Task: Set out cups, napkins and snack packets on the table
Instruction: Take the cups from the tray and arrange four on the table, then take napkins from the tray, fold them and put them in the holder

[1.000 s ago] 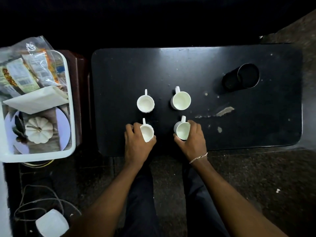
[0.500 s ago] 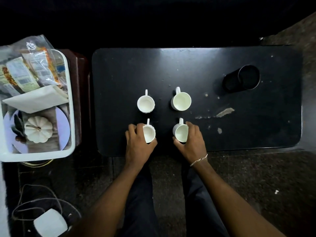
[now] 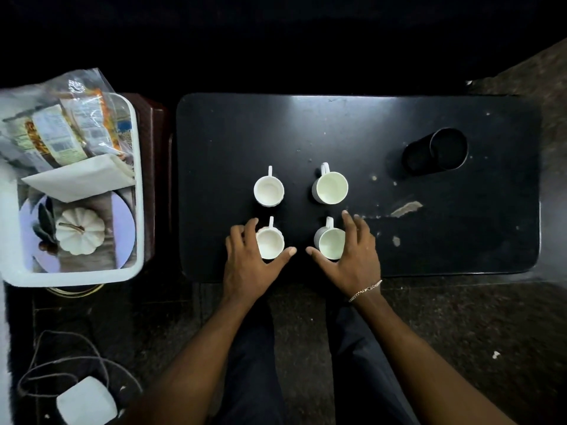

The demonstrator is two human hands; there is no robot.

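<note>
1. There is one view: a wide-angle camera worn on the head, looking almost straight down on the tabletop from above its near edge.
2. The tabletop fills the centre, with a tub at 9 o'clock and floor at 6.
3. The arms enter from 6 o'clock, close to the lens.

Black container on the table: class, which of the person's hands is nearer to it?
Right. The right hand is at the near-right cup, left of the black container; the left hand is farther left, at the near-left cup.
</note>
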